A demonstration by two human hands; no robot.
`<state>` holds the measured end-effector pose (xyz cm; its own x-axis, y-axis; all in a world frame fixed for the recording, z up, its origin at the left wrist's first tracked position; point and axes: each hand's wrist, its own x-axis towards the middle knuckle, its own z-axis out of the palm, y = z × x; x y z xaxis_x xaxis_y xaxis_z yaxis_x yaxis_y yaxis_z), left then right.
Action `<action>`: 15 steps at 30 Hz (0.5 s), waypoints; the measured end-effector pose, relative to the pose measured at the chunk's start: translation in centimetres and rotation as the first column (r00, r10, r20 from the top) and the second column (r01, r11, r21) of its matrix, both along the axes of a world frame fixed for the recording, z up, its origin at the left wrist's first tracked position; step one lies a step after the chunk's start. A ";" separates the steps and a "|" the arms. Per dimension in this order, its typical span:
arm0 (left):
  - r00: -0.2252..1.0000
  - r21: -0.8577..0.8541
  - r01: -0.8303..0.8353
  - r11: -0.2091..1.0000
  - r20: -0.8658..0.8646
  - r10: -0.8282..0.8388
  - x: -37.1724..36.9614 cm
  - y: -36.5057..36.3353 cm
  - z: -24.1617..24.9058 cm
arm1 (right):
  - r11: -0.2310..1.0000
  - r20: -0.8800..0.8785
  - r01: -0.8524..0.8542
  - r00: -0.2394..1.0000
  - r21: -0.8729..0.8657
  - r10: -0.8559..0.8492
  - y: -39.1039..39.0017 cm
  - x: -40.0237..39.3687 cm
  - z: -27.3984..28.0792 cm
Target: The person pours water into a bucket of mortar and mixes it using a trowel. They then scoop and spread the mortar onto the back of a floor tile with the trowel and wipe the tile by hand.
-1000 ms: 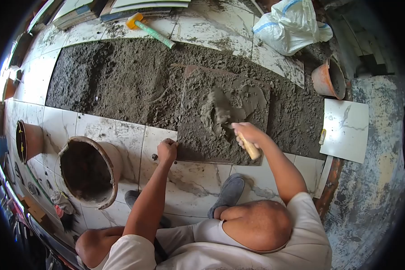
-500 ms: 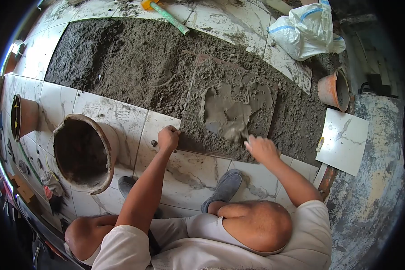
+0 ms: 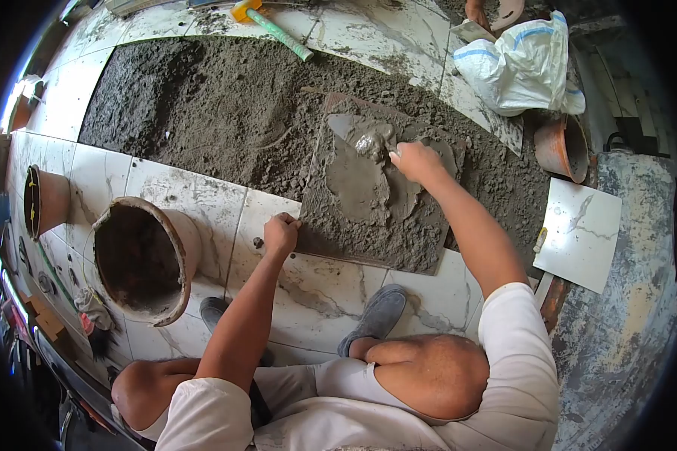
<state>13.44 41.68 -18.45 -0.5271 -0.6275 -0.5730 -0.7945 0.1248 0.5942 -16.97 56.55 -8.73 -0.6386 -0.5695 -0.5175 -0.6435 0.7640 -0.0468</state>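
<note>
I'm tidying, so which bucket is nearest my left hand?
The large bucket with the crusted rim, left of your left hand. The others, including the orange bucket beside the white sack, are farther away and look smaller.

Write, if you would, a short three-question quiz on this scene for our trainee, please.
1. Multiple choice: what does the right hand hold? A) hammer B) trowel C) bucket
2. True or false: the left hand is inside a bucket.
3. Fill in: the white sack has ____ stripes.

Key:
1. B, the trowel.
2. False; it is at the edge of the slab.
3. Blue.
</note>
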 end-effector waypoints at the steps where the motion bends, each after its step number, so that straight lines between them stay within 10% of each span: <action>1: 1.000 0.002 -0.011 1.000 0.006 0.011 -0.1 0.0 -0.1 | 1.000 -0.003 0.004 1.000 -0.002 -0.004 -0.1 0.1 0.5; 6: 1.000 -0.018 -0.019 1.000 -0.002 0.019 0.0 0.1 -0.2 | 0.988 0.193 -0.019 0.980 -0.150 0.049 3.6 0.4 -1.1; 8: 0.999 0.020 -0.039 0.999 0.017 0.039 -0.3 0.1 0.8 | 0.862 0.671 0.496 0.605 0.104 -0.429 4.7 2.2 4.2; 15: 0.999 -0.007 -0.034 0.999 0.013 0.034 -0.5 0.1 1.1 | 0.788 0.741 0.444 0.327 0.427 -0.586 8.4 8.1 2.9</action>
